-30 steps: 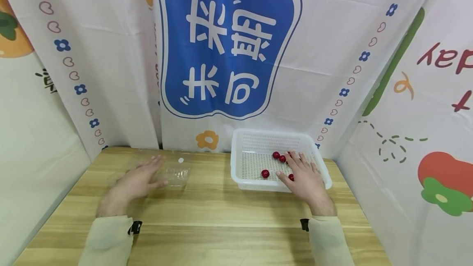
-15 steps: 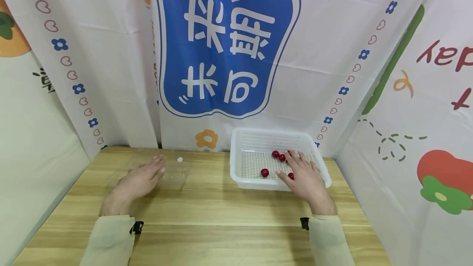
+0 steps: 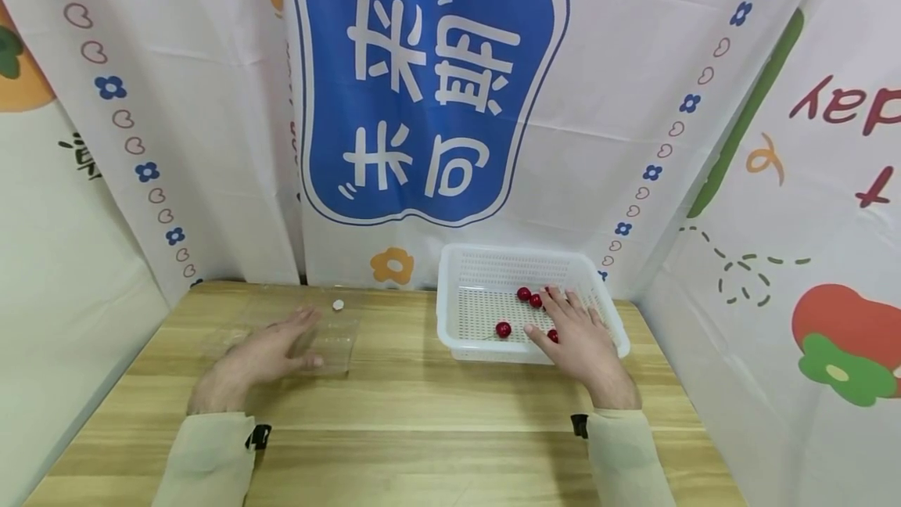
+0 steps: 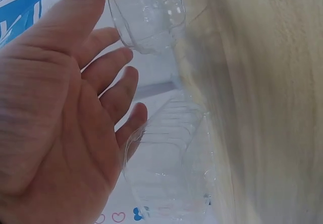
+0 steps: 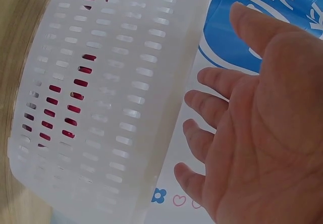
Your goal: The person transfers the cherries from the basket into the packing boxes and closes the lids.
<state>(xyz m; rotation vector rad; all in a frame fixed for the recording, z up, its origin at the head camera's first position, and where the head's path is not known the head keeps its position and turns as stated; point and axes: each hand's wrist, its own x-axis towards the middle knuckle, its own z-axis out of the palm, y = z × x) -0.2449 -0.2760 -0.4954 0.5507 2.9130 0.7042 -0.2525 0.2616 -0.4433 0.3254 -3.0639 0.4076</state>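
Observation:
A clear plastic clamshell container (image 3: 339, 339) lies unfolded on the left of the table, hard to make out against the wood. My left hand (image 3: 263, 352) hovers over it with thumb and fingers apart. In the left wrist view the two clear halves (image 4: 166, 153) show beyond the fingertips; I cannot tell if the little finger touches one. On the right, a white perforated basket (image 3: 486, 350) holds several red cherries (image 3: 503, 329). Over the basket's near right side my right hand (image 3: 583, 343) is spread, gripping nothing and covering some of the cherries. Through the basket's slots (image 5: 75, 95) red shows.
A wooden table (image 3: 415, 421) runs between the two containers and toward me. A printed white curtain (image 3: 598, 100) hangs close behind the basket, with more printed cloth at both sides. A small white round spot (image 3: 338, 305) lies at the clamshell's far part.
My left thumb closed toward the fingers half a second ago and is now spread away from them. The clamshell's near edge sits closer to me. The right hand and cherries stay put.

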